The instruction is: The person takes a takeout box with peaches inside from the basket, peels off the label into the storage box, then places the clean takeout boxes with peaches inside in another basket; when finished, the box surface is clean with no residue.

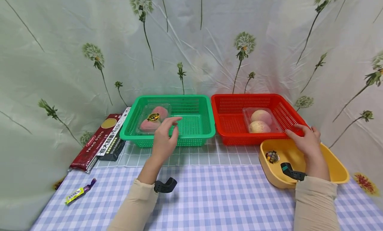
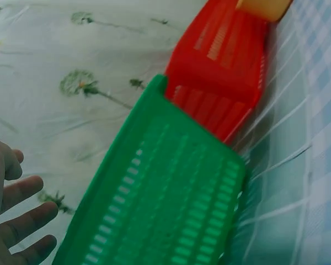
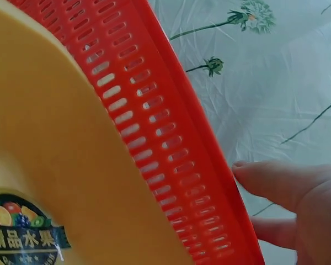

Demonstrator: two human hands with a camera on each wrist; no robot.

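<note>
Head view: we extend our left hand (image 1: 165,137), fingers parted, empty, near the slotted green basket (image 1: 191,123); our right hand (image 1: 308,142), loosely curved, empty, is at the adjacent red basket (image 1: 230,123), on the table (image 1: 209,197).

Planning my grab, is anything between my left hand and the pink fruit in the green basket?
Yes: the clear box around the fruit, with a sticker on top, stands between it and your left hand.

An upright green basket (image 1: 194,136) holds a labelled clear box of pink fruit (image 1: 154,117). Beside it, an upright red basket (image 1: 239,138) holds a clear box of paler fruit (image 1: 261,121).
</note>
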